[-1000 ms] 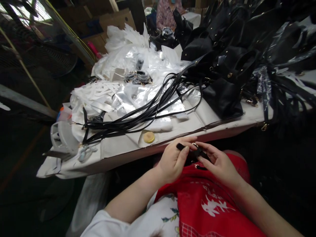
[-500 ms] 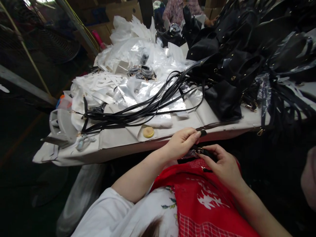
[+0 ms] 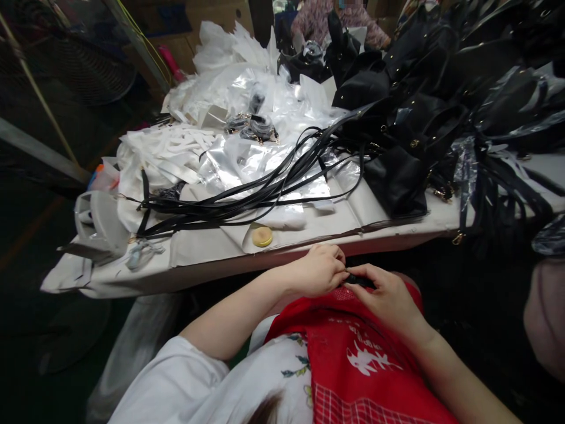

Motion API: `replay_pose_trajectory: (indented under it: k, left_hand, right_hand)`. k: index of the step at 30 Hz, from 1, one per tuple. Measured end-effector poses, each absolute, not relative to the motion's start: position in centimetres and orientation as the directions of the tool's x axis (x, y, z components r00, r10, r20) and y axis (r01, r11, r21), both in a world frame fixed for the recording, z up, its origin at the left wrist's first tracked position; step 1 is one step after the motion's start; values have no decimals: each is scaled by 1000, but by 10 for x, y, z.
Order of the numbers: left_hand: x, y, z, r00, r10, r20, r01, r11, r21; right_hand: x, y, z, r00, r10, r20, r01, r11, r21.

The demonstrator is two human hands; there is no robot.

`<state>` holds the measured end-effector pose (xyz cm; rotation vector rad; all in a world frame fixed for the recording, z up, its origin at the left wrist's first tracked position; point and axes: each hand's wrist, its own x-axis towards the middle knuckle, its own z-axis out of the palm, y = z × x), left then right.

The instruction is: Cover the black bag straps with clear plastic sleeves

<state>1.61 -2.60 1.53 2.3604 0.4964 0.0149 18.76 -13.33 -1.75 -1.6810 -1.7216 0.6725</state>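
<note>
Above the red apron, my left hand (image 3: 325, 270) and my right hand (image 3: 391, 294) meet fingertip to fingertip. A short stretch of black strap (image 3: 361, 281) shows between them. My right thumb and fingers pinch it, and my left fingers close at its near end, covering most of what they hold. No metal fitting can be made out there now. Beyond the hands, a bundle of long black straps (image 3: 212, 207) lies across the table, close to a round yellow tin (image 3: 262, 237) at its front edge.
White and clear plastic packing (image 3: 247, 82) is heaped on the table (image 3: 212, 250). Black bags (image 3: 397, 182) pile up at the right. A tape dispenser (image 3: 99, 221) stands at the left corner. Across the table is another person (image 3: 304, 20).
My left hand has come down against my right, and the strap's loose end and gold-coloured buckle seen before are now covered. The view has shifted slightly.
</note>
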Motion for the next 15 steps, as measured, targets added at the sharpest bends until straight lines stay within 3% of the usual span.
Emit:
replay_pose_trajectory:
  k: [5,10,15]
  left_hand:
    - [22,-28,11,935,349,-62,280,-619,734]
    - [17,-22,8,822,566,65,231,-436,870]
    - [26,-34,0,853,519,61,240,-494,836]
  right_hand:
    - [191,-134,-19,71,997,39,608,-12,-794]
    - [201,-133,-20,209,977,-51,456,-143,-878]
    - [195,-130,-15,177,984,33,589,-79,-804]
